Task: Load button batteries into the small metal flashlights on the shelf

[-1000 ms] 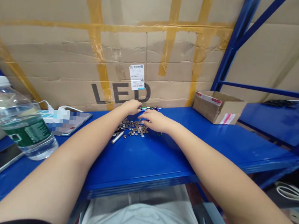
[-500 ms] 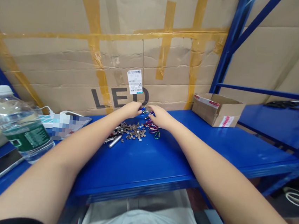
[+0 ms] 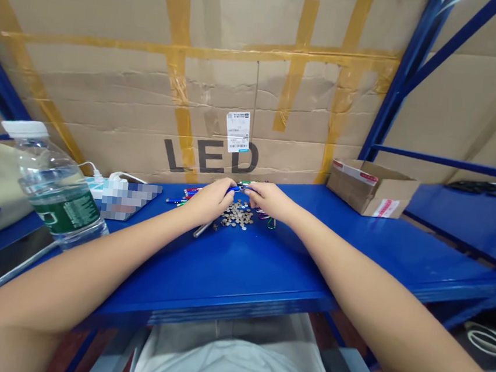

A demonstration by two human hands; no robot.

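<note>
Left hand: here's the left hand [image 3: 209, 201], curled over at the centre of the shelf, fingertips reaching right toward a slim blue piece [image 3: 233, 189].

Right hand: the right hand [image 3: 270, 201] comes in from the other side, fingers bent down, its tips right by the same blue piece and almost meeting the left.

Grip: both hands are curled and close together, but the fingers crowd the view, so I can't tell whether either one is actually gripping that blue piece.

Coins: a heaped pile of small coins [image 3: 236, 215] sits just below the hands, right between them.

Left of the pile: a silver metal cylinder [image 3: 202, 229] lies just under the left hand, and a few slim coloured sticks [image 3: 181, 196] lie beyond that hand.

Right of the pile: carabiner clips [image 3: 267, 220], one of them green, sit just under the right hand.

Surface: it's all happening on a blue steel shelf [image 3: 222, 271].

Around: a water bottle [image 3: 56, 194] stands off to the left, and an open cardboard box [image 3: 373, 189] sits far right, against a taped cardboard sheet printed "LED" [image 3: 210, 156].
</note>
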